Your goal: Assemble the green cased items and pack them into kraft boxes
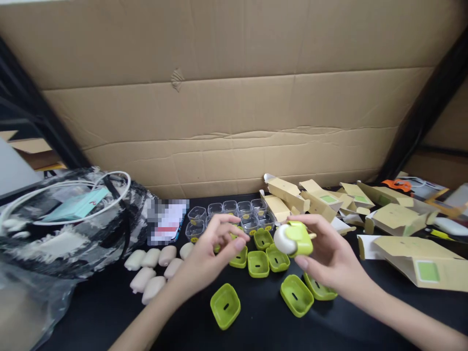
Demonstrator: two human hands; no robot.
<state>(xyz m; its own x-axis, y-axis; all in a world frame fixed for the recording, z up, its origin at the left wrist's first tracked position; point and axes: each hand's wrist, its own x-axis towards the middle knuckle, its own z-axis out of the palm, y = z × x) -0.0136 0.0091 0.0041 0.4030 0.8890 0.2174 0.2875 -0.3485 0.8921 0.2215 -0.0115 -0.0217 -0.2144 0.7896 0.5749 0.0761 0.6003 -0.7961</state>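
My right hand (331, 251) pinches a small lime-green piece with a rounded white end (292, 240), its exact kind unclear, thumb below and fingers behind. My left hand (217, 246) hovers to the left of it, fingers bent and apart from the thumb, with nothing visible in the grasp. Below the hands, several green square cups with a slot in the base lie on the black table; one green cup (225, 307) sits alone near the front. Another green cup (297, 296) rests under my right hand, beside a partly covered one (320, 287).
Clear plastic cups (230, 207) stand in rows at the back. Several cream rounded pieces (142, 280) lie at left, near a blurred-out phone-like item (168, 222) and a black-and-white fabric bundle (91, 239). Opened cardboard boxes (420, 258) crowd the right. A cardboard wall (234, 107) rises behind.
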